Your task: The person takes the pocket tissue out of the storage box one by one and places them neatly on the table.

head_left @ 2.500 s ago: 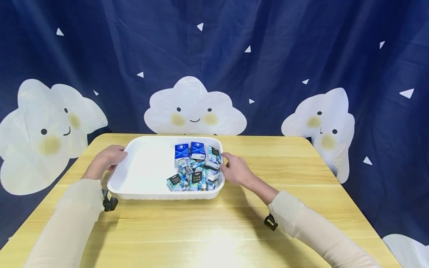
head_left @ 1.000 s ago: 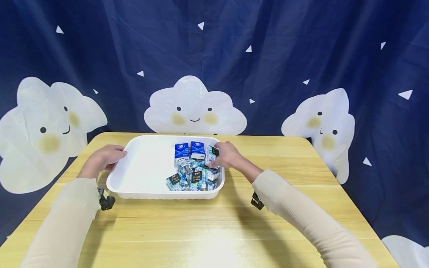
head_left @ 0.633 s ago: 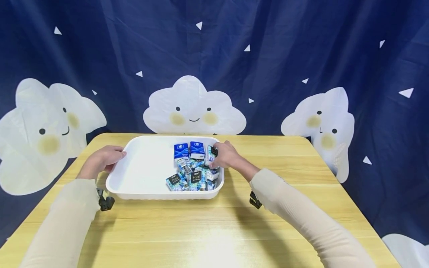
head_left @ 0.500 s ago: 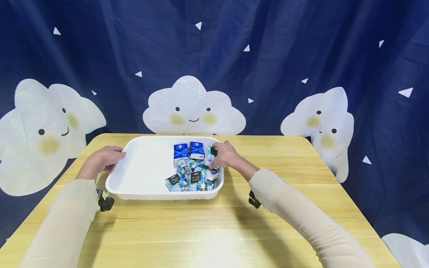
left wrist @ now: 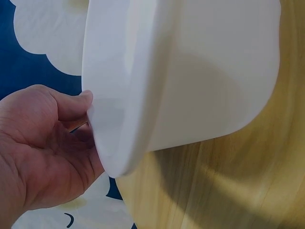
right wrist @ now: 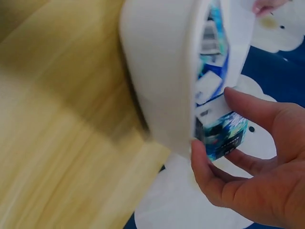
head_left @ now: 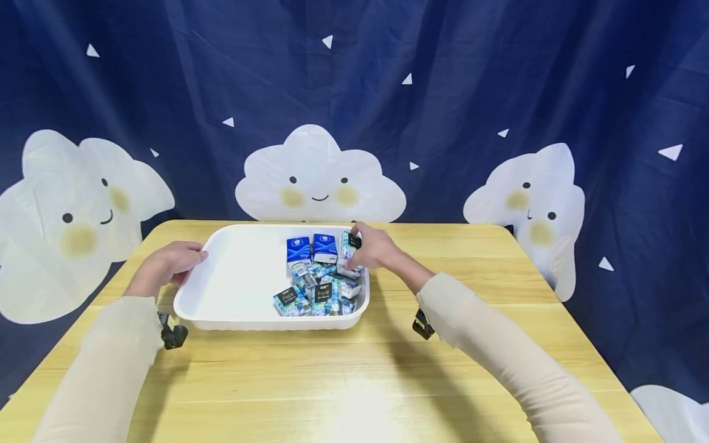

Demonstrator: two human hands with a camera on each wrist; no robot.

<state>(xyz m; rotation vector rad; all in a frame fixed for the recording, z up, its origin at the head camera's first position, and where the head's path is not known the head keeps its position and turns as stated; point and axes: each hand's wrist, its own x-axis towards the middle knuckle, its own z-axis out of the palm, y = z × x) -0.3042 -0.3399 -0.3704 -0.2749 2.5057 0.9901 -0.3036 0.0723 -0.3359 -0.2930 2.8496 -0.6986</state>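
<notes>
A white plastic tray (head_left: 238, 283) sits on the table. At its left end my left hand (head_left: 173, 261) holds the rim, thumb on top; in the left wrist view the thumb (left wrist: 85, 101) presses the edge and the fingers are partly hidden behind it. My right hand (head_left: 381, 247) grips a floral blue-green tissue pack (head_left: 349, 243) with a black label, at the tray's right end. In the right wrist view that pack (right wrist: 224, 136) is between thumb and fingers, at the rim. Beside it lie two dark blue tissue packs (head_left: 325, 247) and several floral ones (head_left: 328, 301).
A light wood table (head_left: 310, 375) extends around the tray. Behind it hangs a dark blue curtain (head_left: 443, 111) with smiling clouds. Each wrist carries a small black camera, such as the left one (head_left: 174, 334).
My right hand has moved from the tray's outer right edge over the rim, taken hold of the floral tissue pack and lifted it slightly. My left hand stays at the left rim.
</notes>
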